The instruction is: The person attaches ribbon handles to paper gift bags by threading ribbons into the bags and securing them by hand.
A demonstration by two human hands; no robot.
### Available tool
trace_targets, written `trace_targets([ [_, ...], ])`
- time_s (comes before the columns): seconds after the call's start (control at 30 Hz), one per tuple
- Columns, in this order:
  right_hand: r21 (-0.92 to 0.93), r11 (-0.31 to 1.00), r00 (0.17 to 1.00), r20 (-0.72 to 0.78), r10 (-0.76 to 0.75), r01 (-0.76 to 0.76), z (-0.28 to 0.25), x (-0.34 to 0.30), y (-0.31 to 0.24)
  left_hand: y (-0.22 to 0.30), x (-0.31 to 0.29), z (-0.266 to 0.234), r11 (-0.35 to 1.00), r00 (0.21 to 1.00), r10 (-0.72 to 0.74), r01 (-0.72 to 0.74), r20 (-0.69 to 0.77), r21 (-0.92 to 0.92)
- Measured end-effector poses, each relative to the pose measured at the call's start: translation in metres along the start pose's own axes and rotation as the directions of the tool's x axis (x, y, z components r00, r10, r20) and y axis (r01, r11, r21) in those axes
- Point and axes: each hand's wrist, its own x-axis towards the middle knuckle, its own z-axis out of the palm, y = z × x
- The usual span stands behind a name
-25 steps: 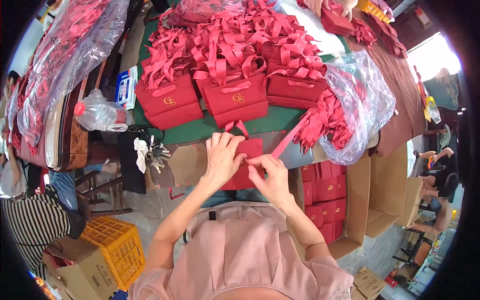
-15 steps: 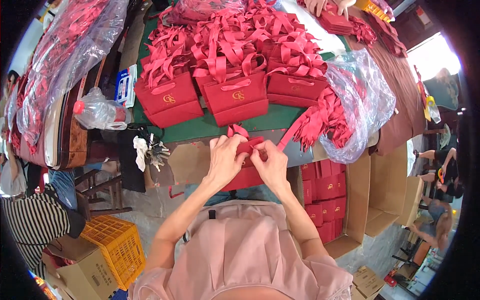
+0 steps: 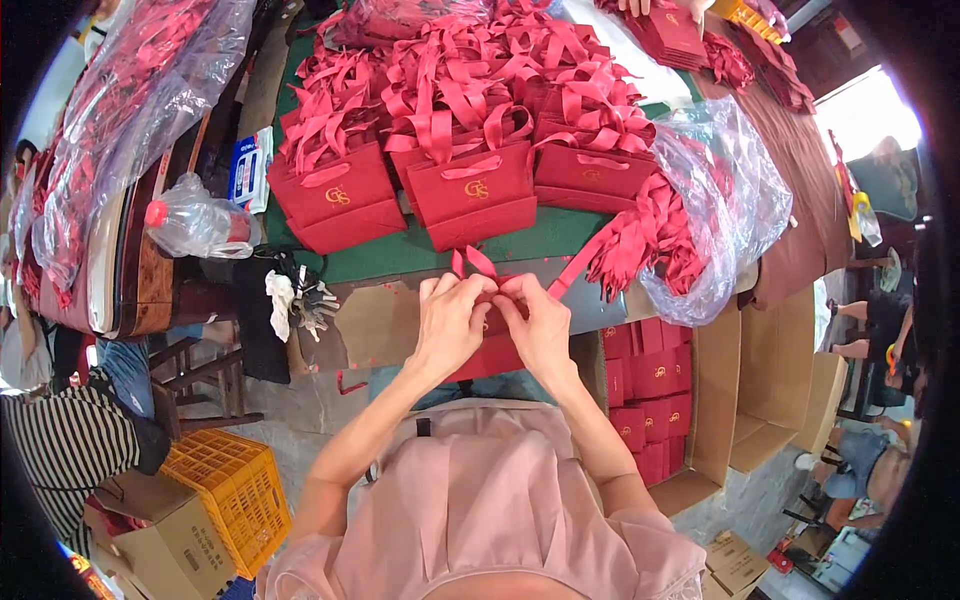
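At the table's near edge my left hand [image 3: 452,318] and my right hand [image 3: 535,318] meet at the top of a red paper gift bag [image 3: 490,357]. My left fingers close on the bag's upper edge. The right thumb and forefinger pinch close beside them, at the ribbon; the exact hold is hidden by the fingers. A loop of red ribbon [image 3: 480,262] stands up beyond my left hand. Just past my hands, stacks of red gift bags [image 3: 472,190] with ribbon handles fill the green-topped table [image 3: 375,258]. A bundle of loose red ribbons [image 3: 648,240] lies to the right.
Clear plastic [image 3: 725,200] wraps the ribbon bundle's far end. A plastic bottle [image 3: 200,220] and a bunch of keys [image 3: 315,300] are at left. Below right, a cardboard box [image 3: 715,400] holds red bags. A yellow crate [image 3: 230,500] stands lower left. Another person's hand [image 3: 635,6] is at the far right.
My hands have drawn closer together, the right one shifting slightly left. The ribbon loop beyond my left hand stands higher. At the far edge, another person's hands have moved away.
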Motion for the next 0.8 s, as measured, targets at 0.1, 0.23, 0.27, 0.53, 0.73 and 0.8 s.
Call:
trace_targets([
  [0.1,-0.01,1.0,0.993,0.115,0.025,-0.024,-0.006,0.005,0.001,-0.002,0.001,-0.003,1.0,1.0,0.004,-0.004,0.011,-0.009],
  [0.23,0.084,0.995,0.992,0.121,0.047,-0.058,-0.022,0.02,-0.008,0.001,0.005,-0.01,0.998,0.998,0.056,-0.057,0.027,0.026],
  [0.27,0.013,1.0,0.994,0.103,0.019,-0.02,-0.029,0.025,-0.013,0.004,0.006,-0.013,0.998,0.998,0.057,-0.058,0.026,0.025],
  [0.53,0.061,0.992,0.787,0.615,0.052,-0.113,-0.046,0.056,0.023,0.007,0.002,-0.014,0.916,0.942,0.322,-0.334,0.091,0.223],
  [0.73,0.179,0.934,0.873,0.443,0.204,-0.309,-0.021,0.057,0.038,0.011,0.012,-0.02,0.927,0.945,0.325,-0.327,0.045,0.182],
  [0.8,0.23,0.945,0.962,0.198,0.19,-0.234,-0.011,0.062,0.039,0.014,0.014,-0.018,0.921,0.938,0.344,-0.346,0.042,0.178],
])
